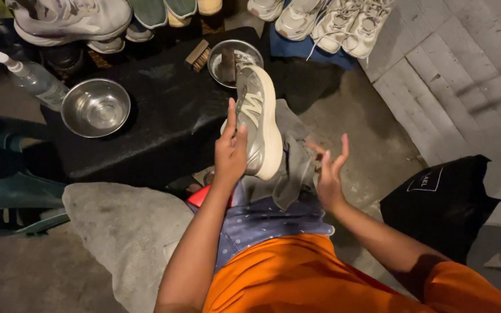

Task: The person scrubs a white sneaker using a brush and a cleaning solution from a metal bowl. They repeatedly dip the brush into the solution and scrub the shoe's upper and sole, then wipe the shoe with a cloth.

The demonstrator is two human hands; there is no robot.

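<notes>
**Grey sneaker held up over the lap**

The person's left hand (230, 152) is gripping a grey sneaker (257, 119) by its side, holding it upright above a grey cloth (294, 165) draped over the knee. The right hand (329, 171) is hovering just beside it, fingers spread wide and holding nothing. The cleaning step seems to be underway, though the dim light is hiding any dirt. Next, the free hand is likely needing the cloth or the brush (198, 55) beside the two metal bowls (95, 108) on the black mat (169, 110).
</notes>
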